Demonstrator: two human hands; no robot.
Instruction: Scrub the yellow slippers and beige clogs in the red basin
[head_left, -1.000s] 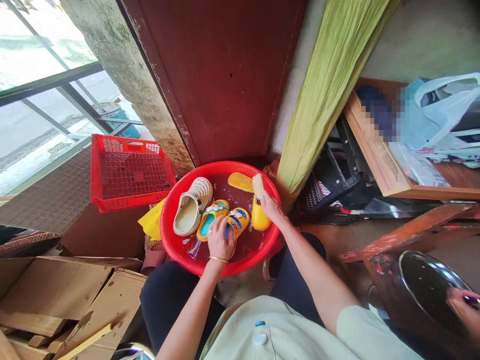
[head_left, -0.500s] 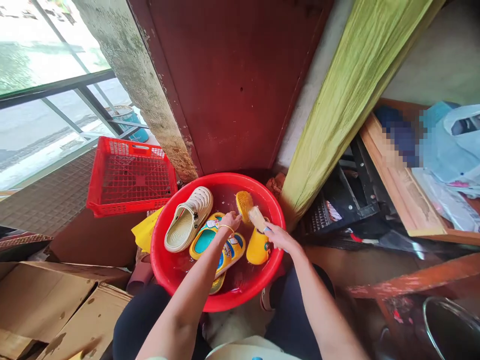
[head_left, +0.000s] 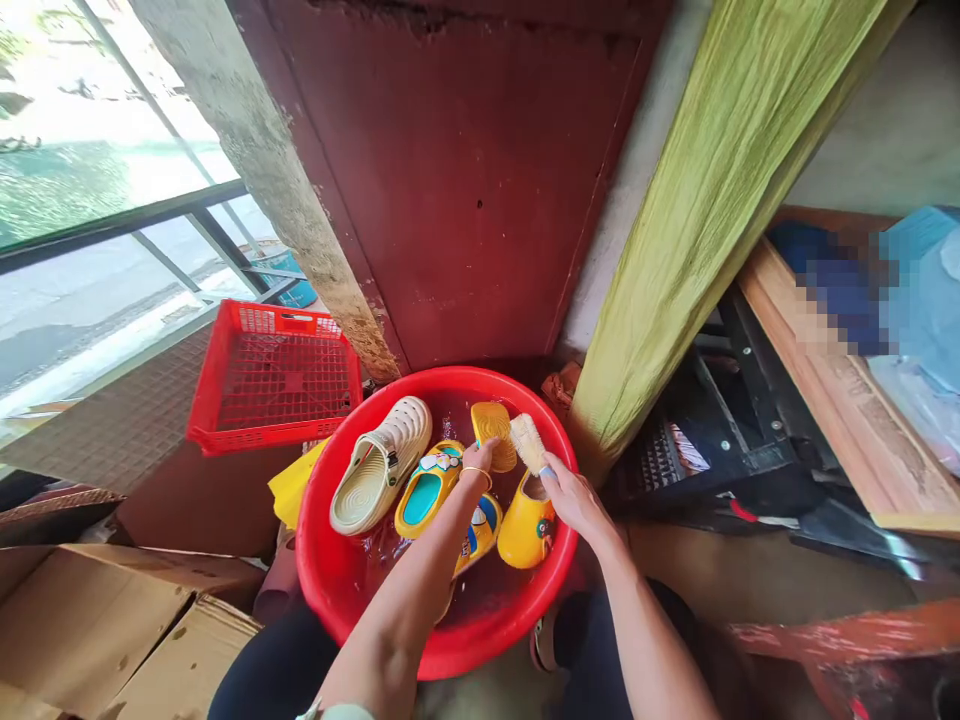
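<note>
My left hand [head_left: 481, 458] is closed on a yellow slipper [head_left: 492, 424], whose ridged sole faces me. Just to the right, a scrub brush [head_left: 528, 442] with pale bristles is in the grip of my right hand [head_left: 568, 490]; the bristles are beside the sole. Below the brush sits a yellow clog [head_left: 525, 530] with a small cartoon figure on it. Yellow slippers with teal and blue insides, one a teal-lined slipper [head_left: 426, 492], lie partly behind my left forearm. A cream clog [head_left: 382, 465] rests at the left of the red basin [head_left: 319, 570], which holds water.
A red plastic crate [head_left: 277, 375] stands left of the basin, above cardboard boxes [head_left: 112, 620]. Behind is a dark red door [head_left: 465, 180]. A yellow-green curtain [head_left: 697, 200] hangs at the right, beside a wooden shelf [head_left: 840, 390] with bags on it.
The yellow slipper has turned so more of its sole shows, and my left hand has shifted right. The brush has moved slightly right with my right hand. The whole view has tilted a little.
</note>
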